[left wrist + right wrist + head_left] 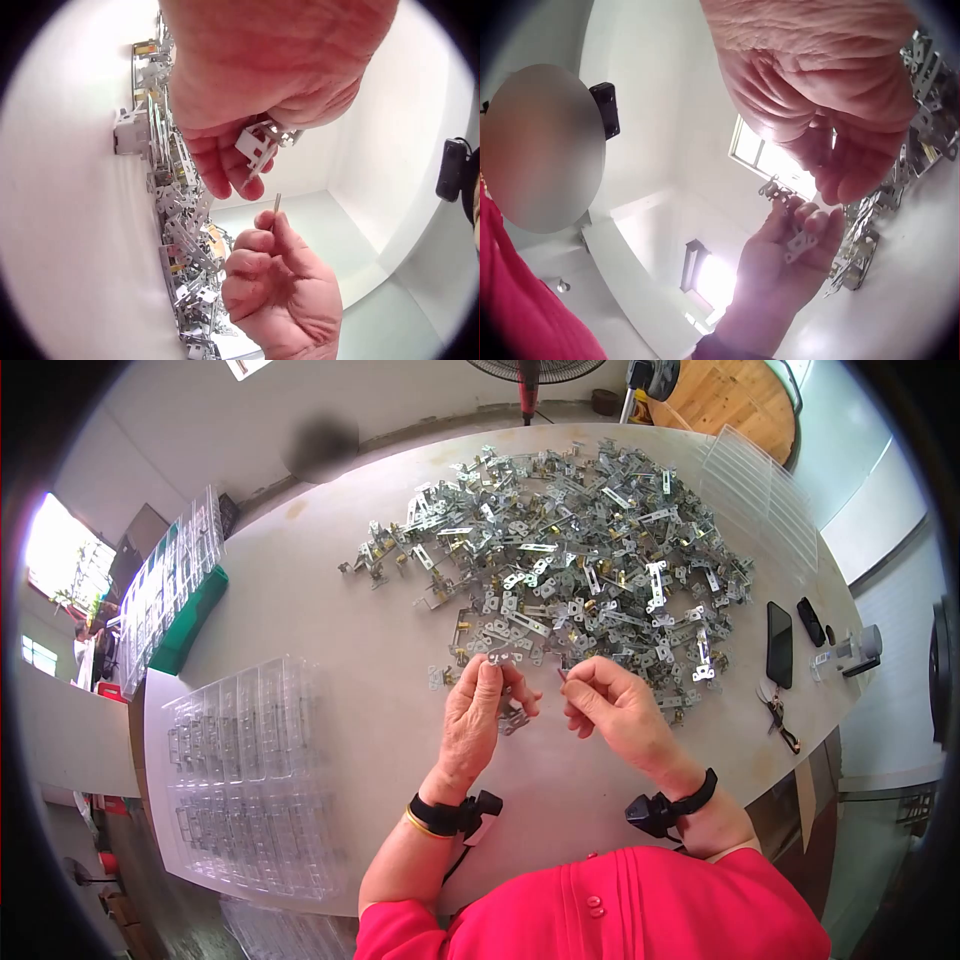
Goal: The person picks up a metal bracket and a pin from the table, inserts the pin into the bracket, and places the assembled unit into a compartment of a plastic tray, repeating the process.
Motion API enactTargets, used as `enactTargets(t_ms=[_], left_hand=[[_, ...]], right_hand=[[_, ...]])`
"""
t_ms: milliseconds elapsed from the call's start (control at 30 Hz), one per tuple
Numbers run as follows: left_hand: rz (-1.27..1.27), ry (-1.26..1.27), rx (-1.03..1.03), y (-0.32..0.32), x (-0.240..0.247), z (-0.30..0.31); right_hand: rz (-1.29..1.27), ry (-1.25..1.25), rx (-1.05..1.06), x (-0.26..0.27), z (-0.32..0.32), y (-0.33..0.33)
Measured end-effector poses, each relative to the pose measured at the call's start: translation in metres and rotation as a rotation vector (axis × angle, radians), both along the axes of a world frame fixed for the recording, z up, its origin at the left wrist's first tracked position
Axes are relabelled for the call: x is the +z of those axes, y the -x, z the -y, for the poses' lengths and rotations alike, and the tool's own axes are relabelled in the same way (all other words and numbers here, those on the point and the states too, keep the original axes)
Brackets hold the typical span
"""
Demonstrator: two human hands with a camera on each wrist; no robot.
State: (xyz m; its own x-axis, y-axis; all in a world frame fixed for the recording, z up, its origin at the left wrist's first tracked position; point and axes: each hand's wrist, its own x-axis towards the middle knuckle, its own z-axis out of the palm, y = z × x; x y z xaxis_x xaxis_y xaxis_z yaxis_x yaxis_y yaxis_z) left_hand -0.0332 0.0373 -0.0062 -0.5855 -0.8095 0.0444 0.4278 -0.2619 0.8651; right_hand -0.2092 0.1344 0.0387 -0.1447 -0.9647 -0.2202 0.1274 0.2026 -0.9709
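Thumb and fingers of my left hand (pixel 470 710) grip a small silver metal bracket (pixel 259 146) with holes and a bent plate. A holed metal plate (pixel 801 245) also shows against that hand's fingers in the right wrist view; I cannot tell whether it is part of the same bracket. My right hand (pixel 628 712) pinches a thin metal pin (pixel 277 202) between thumb and forefinger, its tip pointing up. The pin is a short gap from the bracket in the left wrist view. Both hands are above the table, in front of a big heap of similar metal brackets (pixel 590 550).
Clear plastic trays with metal parts (pixel 245 780) lie at the left. More clear trays (pixel 195 550) stand by a green bin (pixel 190 622). On the right are a phone (pixel 779 645), a dark case (pixel 811 622), pliers (pixel 777 718) and a clear tray (pixel 760 500).
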Motion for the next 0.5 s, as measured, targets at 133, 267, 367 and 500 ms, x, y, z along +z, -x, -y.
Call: enactTargets(t_ms=[133, 267, 367, 500], left_hand=[[0.081, 0.066, -0.023, 0.002, -0.003, -0.004], [0.21, 0.15, -0.004, 0.003, 0.006, -0.009], [0.251, 0.221, 0.012, 0.003, 0.005, -0.01], [0.29, 0.271, 0.061, 0.004, 0.004, -0.011]], right_hand=[[-0.018, 0.053, 0.026, 0.019, -0.004, -0.004], [-0.004, 0.079, 0.042, 0.026, -0.006, -0.016], [-0.013, 0.109, 0.051, 0.025, -0.004, -0.018], [-0.011, 0.11, 0.052, 0.025, -0.002, -0.018]])
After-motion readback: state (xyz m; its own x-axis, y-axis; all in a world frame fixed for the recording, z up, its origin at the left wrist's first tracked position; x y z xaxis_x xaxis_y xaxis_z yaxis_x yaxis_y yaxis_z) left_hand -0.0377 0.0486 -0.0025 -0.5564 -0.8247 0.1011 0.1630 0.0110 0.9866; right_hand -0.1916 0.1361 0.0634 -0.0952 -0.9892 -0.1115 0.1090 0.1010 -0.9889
